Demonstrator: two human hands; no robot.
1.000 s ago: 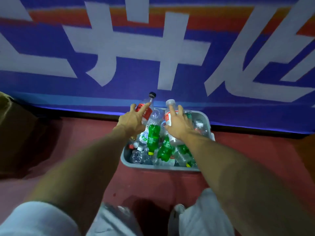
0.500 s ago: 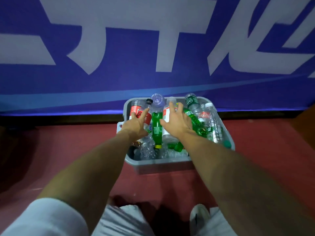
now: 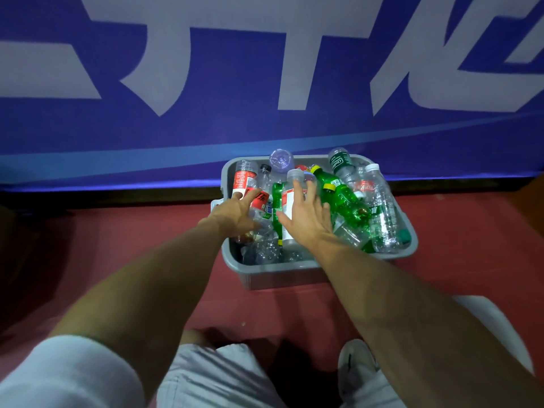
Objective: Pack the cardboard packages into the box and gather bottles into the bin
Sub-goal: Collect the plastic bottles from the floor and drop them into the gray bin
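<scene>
step: putting bottles in grey bin (image 3: 265, 275) on floor | right hand (image 3: 306, 222): fingers straight, spread over white-capped bottle (image 3: 287, 198) on the pile | left hand (image 3: 232, 214): on black-capped bottle (image 3: 265, 179), grip unclear | next: probably let go, lift hands out

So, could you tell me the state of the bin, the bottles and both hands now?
left hand, fingers straight, touching the black-capped bottle.
right hand, fingers spread, resting on the white-capped bottle.
black-capped bottle, capped, lying in the grey bin.
white-capped bottle, capped, lying on the heap.
yellow-capped green bottle, capped, lying on the heap.
grey bin, on the floor, heaped with bottles.
</scene>
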